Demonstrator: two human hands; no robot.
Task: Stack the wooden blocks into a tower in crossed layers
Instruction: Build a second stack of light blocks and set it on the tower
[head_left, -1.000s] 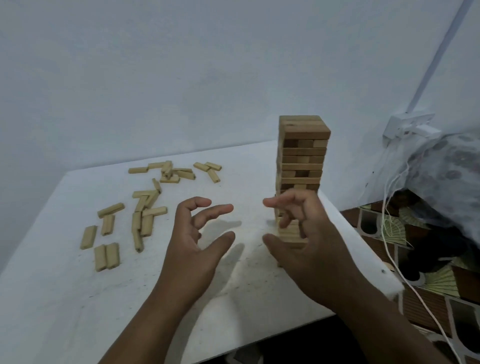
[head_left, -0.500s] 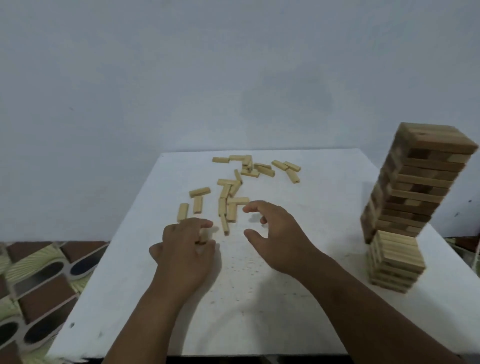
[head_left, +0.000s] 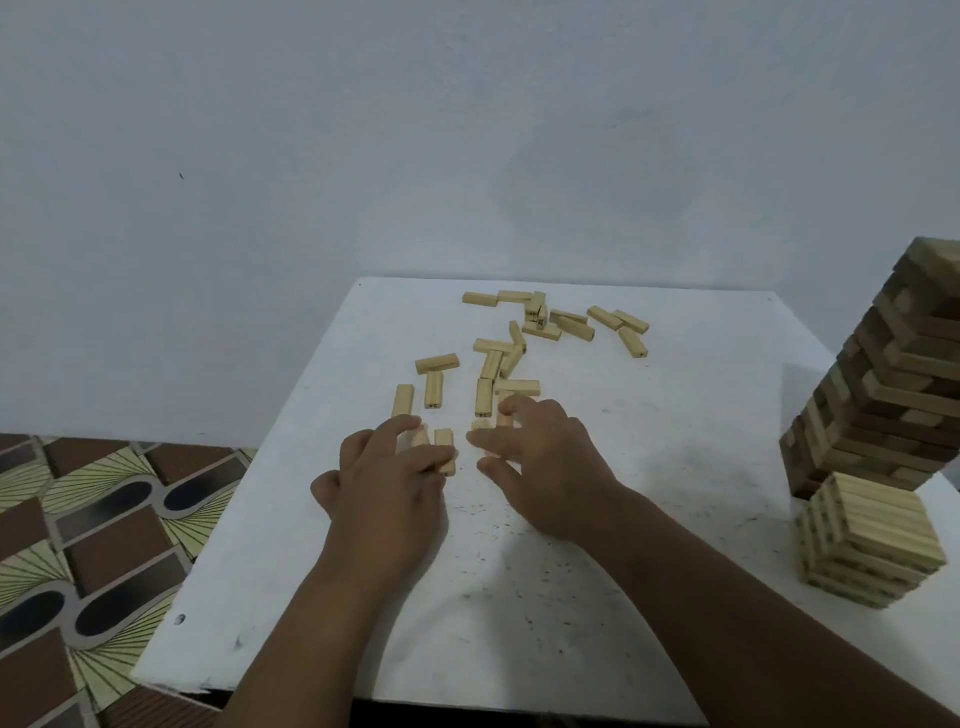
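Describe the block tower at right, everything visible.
The tower stands near the right edge of the white table, partly cut off by the frame. It is built of wooden blocks in crossed layers: the lowest section is pale wood, the layers above mix dark and light pieces. The upper part looks offset from the pale base and appears tilted, though the wide-angle lens may add to that. Neither hand touches it; both are over the loose blocks to its left.

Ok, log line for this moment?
phase: gathering loose blocks | left hand: on blocks | right hand: reaching, open | tower: standing, untouched
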